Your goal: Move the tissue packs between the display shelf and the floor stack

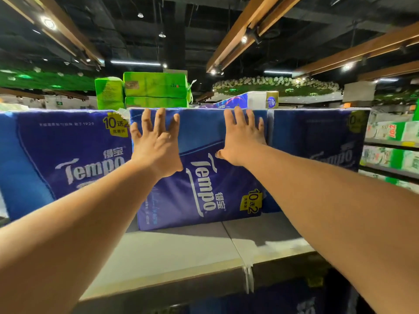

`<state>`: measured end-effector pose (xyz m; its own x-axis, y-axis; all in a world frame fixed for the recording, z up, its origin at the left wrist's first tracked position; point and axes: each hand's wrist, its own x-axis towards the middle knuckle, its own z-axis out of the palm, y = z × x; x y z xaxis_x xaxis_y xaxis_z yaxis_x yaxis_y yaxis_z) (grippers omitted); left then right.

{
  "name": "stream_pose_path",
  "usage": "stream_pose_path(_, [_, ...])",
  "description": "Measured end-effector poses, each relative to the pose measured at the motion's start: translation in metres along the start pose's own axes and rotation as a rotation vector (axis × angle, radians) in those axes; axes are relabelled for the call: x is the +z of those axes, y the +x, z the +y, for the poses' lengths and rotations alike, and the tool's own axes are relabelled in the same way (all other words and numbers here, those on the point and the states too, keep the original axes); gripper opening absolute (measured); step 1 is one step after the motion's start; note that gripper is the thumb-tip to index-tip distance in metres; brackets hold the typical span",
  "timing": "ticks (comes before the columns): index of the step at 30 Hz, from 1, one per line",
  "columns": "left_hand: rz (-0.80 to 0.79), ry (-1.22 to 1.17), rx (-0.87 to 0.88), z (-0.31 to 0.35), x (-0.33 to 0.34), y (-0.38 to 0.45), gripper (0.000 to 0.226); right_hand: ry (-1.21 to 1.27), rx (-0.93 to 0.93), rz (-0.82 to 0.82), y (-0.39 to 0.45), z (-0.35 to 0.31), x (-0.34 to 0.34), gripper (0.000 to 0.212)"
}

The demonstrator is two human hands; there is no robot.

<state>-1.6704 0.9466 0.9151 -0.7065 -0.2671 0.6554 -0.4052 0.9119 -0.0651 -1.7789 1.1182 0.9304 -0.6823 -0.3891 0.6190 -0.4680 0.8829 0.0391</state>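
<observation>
A blue Tempo tissue pack [199, 177] stands upright on the grey top shelf [181, 248], its logo turned sideways. My left hand [156, 143] presses flat on the pack's upper left face, fingers spread. On its upper right face lies my right hand [242, 139], fingers straight and reaching the top edge. A second blue pack [63, 159] stands touching it on the left. A third blue pack [317, 141] stands on the right, partly behind my right arm.
Green tissue packs [154, 89] are stacked behind the blue row. A white and blue box [251, 99] lies behind on the right. Shelves with green-white packs [392, 146] run along the far right. More blue packs [294, 300] show dimly under the shelf edge.
</observation>
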Motion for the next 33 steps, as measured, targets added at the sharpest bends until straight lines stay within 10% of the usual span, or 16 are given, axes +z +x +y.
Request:
stream_pose_path(25, [-0.288,-0.326,0.820,-0.038,-0.090,-0.292,0.089,-0.150,0.783,-0.335,-0.462,-0.172,-0.171,0.050])
stream_pose_path(33, [-0.276,-0.439,1.376,0.005,-0.200,-0.519,0.094,-0.279,1.406,-0.361,-0.746,-0.261,-0.293,0.045])
